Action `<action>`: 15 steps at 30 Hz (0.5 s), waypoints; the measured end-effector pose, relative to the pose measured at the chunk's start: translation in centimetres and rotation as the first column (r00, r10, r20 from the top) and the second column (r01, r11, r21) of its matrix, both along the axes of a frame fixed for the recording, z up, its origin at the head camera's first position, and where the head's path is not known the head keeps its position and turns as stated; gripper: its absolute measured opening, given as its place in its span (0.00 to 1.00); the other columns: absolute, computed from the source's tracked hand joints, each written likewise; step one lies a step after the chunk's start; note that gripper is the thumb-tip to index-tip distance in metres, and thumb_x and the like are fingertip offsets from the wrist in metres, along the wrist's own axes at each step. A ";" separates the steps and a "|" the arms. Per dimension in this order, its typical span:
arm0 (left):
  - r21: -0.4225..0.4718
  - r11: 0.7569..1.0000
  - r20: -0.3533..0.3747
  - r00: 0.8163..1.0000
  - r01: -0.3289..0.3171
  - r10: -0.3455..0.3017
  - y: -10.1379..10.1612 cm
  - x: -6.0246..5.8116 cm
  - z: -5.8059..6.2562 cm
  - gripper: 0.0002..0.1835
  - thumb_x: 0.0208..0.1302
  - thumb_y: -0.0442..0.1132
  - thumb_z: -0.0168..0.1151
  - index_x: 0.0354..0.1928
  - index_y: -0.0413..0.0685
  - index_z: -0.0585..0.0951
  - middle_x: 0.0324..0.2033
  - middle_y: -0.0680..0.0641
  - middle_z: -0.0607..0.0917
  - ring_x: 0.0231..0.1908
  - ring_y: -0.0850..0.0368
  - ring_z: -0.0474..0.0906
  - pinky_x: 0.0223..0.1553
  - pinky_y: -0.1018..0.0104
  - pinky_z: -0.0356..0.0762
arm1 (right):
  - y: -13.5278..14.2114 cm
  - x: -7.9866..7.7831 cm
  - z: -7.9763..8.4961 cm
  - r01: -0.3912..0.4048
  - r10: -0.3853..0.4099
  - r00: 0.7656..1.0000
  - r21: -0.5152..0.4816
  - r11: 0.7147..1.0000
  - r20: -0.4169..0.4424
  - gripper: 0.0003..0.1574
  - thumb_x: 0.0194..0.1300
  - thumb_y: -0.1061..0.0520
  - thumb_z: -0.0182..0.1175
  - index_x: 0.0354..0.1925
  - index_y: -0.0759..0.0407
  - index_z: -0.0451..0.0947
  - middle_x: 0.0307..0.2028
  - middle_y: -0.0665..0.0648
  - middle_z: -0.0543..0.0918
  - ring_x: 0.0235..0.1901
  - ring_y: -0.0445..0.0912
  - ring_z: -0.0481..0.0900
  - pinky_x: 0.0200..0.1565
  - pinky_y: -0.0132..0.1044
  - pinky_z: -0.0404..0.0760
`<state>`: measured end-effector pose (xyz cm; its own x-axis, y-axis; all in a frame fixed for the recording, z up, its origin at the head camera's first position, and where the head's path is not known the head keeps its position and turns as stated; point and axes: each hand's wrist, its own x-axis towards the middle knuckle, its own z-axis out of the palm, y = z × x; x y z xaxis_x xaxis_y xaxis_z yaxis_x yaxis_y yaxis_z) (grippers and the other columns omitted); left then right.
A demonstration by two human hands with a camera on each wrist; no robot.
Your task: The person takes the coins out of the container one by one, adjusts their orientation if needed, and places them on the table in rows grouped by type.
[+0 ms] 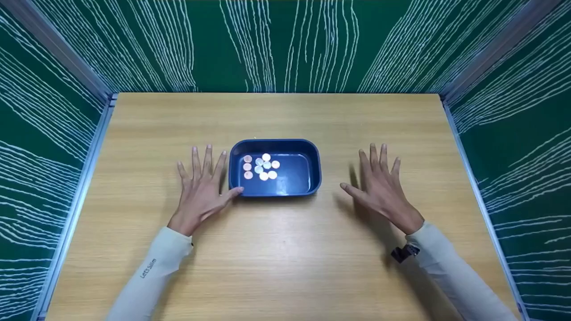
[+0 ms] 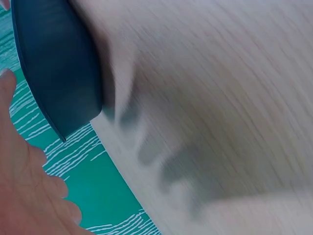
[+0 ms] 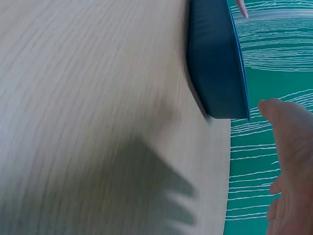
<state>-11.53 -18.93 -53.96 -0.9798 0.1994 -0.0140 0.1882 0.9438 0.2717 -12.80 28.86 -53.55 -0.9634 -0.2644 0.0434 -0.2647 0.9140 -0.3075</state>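
A blue rectangular tray with raised walls sits mid-table, and its side wall shows in the left wrist view. Several coins lie flat in its left half: a column of 3 coppery ones at the left, with silvery and paler coppery ones beside them. My left hand is spread at the tray's left side, thumb tip overlapping the near left corner in the head view. To the tray's right, apart from it, my right hand hovers with fingers straight and spread, its shadow on the table. Neither hand holds anything.
The wooden table has light grain. Green walls with white wavy lines stand behind it and on both sides, with metal frame rails along the table's side edges. A dark device is strapped at the right wrist.
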 end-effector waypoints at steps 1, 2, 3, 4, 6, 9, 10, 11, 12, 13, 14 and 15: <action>0.000 1.000 0.001 1.000 -0.001 0.001 0.0 0.0 0.0 0.60 0.69 0.79 0.57 0.91 0.55 0.49 0.89 0.37 0.38 0.85 0.29 0.23 0.75 0.18 0.20 | -0.1 0.0 0.0 -0.001 0.001 1.000 0.001 1.000 -0.001 0.71 0.72 0.22 0.60 0.88 0.66 0.49 0.86 0.76 0.44 0.86 0.72 0.31 0.74 0.86 0.34; 0.002 1.000 0.001 1.000 -0.002 0.002 0.0 0.0 -0.1 0.60 0.69 0.79 0.57 0.91 0.55 0.50 0.89 0.37 0.38 0.85 0.29 0.22 0.75 0.18 0.20 | -0.2 -0.1 0.1 -0.003 0.003 1.000 0.002 1.000 -0.001 0.71 0.72 0.22 0.60 0.88 0.66 0.49 0.86 0.76 0.44 0.86 0.72 0.32 0.74 0.86 0.35; -0.001 1.000 0.002 1.000 -0.003 0.003 0.0 0.1 -0.1 0.60 0.69 0.80 0.56 0.91 0.56 0.49 0.89 0.37 0.38 0.85 0.29 0.22 0.75 0.17 0.21 | -0.2 -0.1 0.1 -0.005 0.005 1.000 0.003 1.000 -0.002 0.71 0.72 0.21 0.60 0.88 0.66 0.49 0.86 0.76 0.44 0.86 0.72 0.32 0.74 0.86 0.35; 0.000 1.000 0.003 1.000 -0.003 0.003 0.0 0.1 -0.1 0.60 0.69 0.80 0.57 0.91 0.56 0.49 0.89 0.37 0.38 0.85 0.29 0.22 0.75 0.17 0.21 | -0.3 -0.1 0.1 -0.007 0.007 1.000 0.005 1.000 -0.004 0.71 0.72 0.21 0.60 0.87 0.66 0.49 0.86 0.76 0.44 0.86 0.72 0.32 0.73 0.86 0.36; 0.005 1.000 0.010 1.000 -0.001 0.001 0.1 0.1 -0.2 0.60 0.69 0.80 0.56 0.91 0.56 0.48 0.89 0.38 0.38 0.85 0.29 0.22 0.75 0.17 0.21 | -0.5 -0.2 0.1 -0.010 0.010 1.000 0.003 1.000 -0.001 0.71 0.72 0.22 0.60 0.87 0.67 0.50 0.86 0.76 0.44 0.86 0.71 0.32 0.74 0.86 0.36; 0.020 1.000 0.021 1.000 0.005 -0.005 0.3 0.0 -0.3 0.60 0.70 0.79 0.56 0.91 0.57 0.47 0.89 0.39 0.36 0.85 0.29 0.22 0.75 0.17 0.22 | -0.7 -0.2 0.3 -0.009 0.009 1.000 -0.010 1.000 0.011 0.71 0.73 0.22 0.60 0.88 0.66 0.49 0.87 0.75 0.44 0.86 0.71 0.33 0.75 0.84 0.38; 0.030 1.000 0.027 1.000 0.005 -0.006 0.4 0.0 -0.4 0.60 0.70 0.79 0.57 0.91 0.57 0.46 0.89 0.40 0.35 0.85 0.30 0.22 0.75 0.17 0.22 | -0.8 -0.2 0.3 -0.008 0.008 1.000 -0.021 1.000 0.020 0.71 0.73 0.22 0.60 0.88 0.66 0.48 0.87 0.74 0.44 0.86 0.70 0.33 0.76 0.82 0.38; 0.039 0.999 0.033 0.999 0.003 -0.004 0.4 0.0 -0.5 0.60 0.70 0.79 0.57 0.91 0.57 0.45 0.89 0.40 0.35 0.85 0.30 0.22 0.76 0.18 0.22 | -1.0 -0.2 0.4 -0.006 0.007 1.000 -0.038 0.999 0.030 0.70 0.73 0.23 0.61 0.88 0.65 0.47 0.87 0.74 0.44 0.86 0.70 0.34 0.77 0.80 0.39; 0.049 0.999 0.037 0.999 0.000 -0.002 0.4 -0.1 -0.6 0.60 0.70 0.79 0.57 0.91 0.57 0.45 0.89 0.41 0.35 0.85 0.30 0.22 0.76 0.18 0.22 | -1.2 -0.3 0.4 -0.006 0.008 0.999 -0.056 0.998 0.033 0.70 0.74 0.24 0.61 0.88 0.65 0.46 0.87 0.74 0.45 0.86 0.70 0.35 0.79 0.79 0.41; 0.061 0.998 0.037 0.999 -0.001 -0.001 0.4 -0.1 -0.7 0.60 0.71 0.78 0.57 0.91 0.57 0.45 0.89 0.40 0.35 0.85 0.30 0.22 0.76 0.18 0.23 | -1.4 -0.3 0.5 -0.007 0.009 0.999 -0.076 0.997 0.031 0.69 0.74 0.25 0.62 0.88 0.65 0.46 0.87 0.74 0.46 0.86 0.70 0.38 0.79 0.77 0.44; 0.076 0.997 0.039 0.999 -0.003 0.000 0.4 -0.1 -0.8 0.60 0.71 0.78 0.57 0.91 0.56 0.44 0.89 0.40 0.36 0.85 0.31 0.22 0.76 0.18 0.23 | -1.7 -0.3 0.4 -0.009 0.011 1.000 -0.096 0.995 0.023 0.67 0.75 0.27 0.63 0.88 0.65 0.47 0.86 0.74 0.48 0.86 0.70 0.41 0.79 0.76 0.47; 0.089 0.996 0.040 0.999 -0.004 0.000 0.3 -0.1 -1.0 0.61 0.71 0.79 0.56 0.91 0.56 0.44 0.89 0.39 0.36 0.85 0.31 0.22 0.76 0.18 0.24 | -2.0 -0.4 0.5 -0.014 0.015 1.000 -0.117 0.993 0.008 0.65 0.76 0.29 0.64 0.88 0.66 0.48 0.86 0.75 0.51 0.86 0.70 0.44 0.79 0.74 0.50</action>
<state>-11.66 -18.59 -54.97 -0.9793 0.1994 -0.0355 0.1734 0.9160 0.3618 -13.18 26.88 -53.10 -0.9599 -0.2724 0.0663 -0.2748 0.8674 -0.4148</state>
